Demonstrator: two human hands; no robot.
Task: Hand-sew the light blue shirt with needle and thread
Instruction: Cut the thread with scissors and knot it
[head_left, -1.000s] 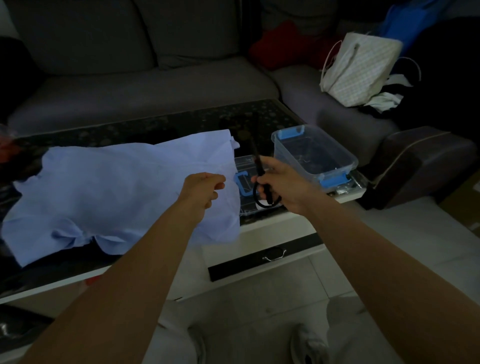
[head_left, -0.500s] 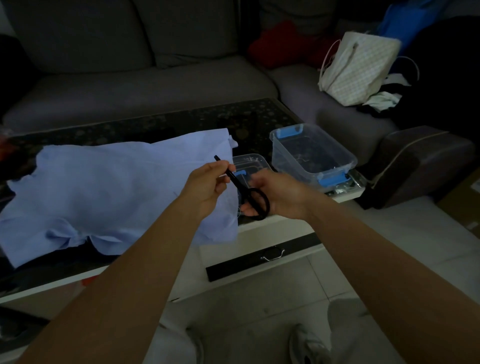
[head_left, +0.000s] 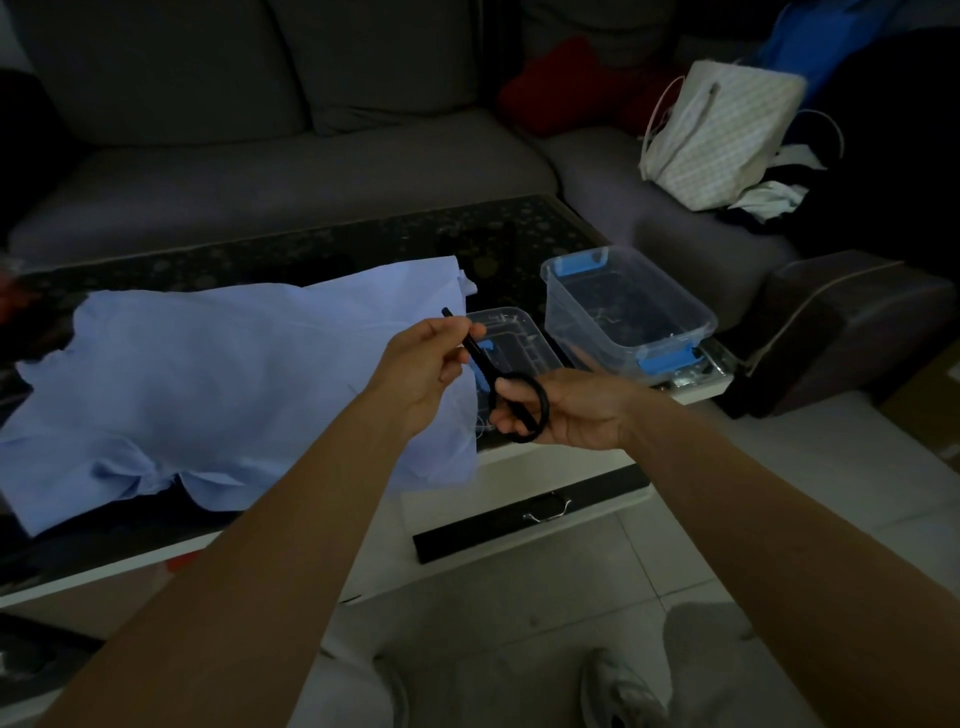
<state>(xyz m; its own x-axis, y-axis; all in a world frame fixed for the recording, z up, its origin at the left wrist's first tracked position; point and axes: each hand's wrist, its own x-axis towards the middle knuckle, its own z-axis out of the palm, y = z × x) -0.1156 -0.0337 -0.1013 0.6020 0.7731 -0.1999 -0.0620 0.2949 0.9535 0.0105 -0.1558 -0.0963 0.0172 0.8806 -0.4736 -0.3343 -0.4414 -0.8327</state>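
- The light blue shirt (head_left: 208, 395) lies spread out on the dark table (head_left: 363, 244), and one corner hangs over the near edge
- The right hand (head_left: 571, 410) holds the black scissors (head_left: 484, 370), with its fingers curled through the loops
- The left hand (head_left: 426, 364) is curled up tight at the blade (it is too dark to tell what it pinches)
- A clear box (head_left: 670, 332) with blue clips sits on the table, right of the shirt
- Its lid (head_left: 511, 332) lies flat between the box and the shirt
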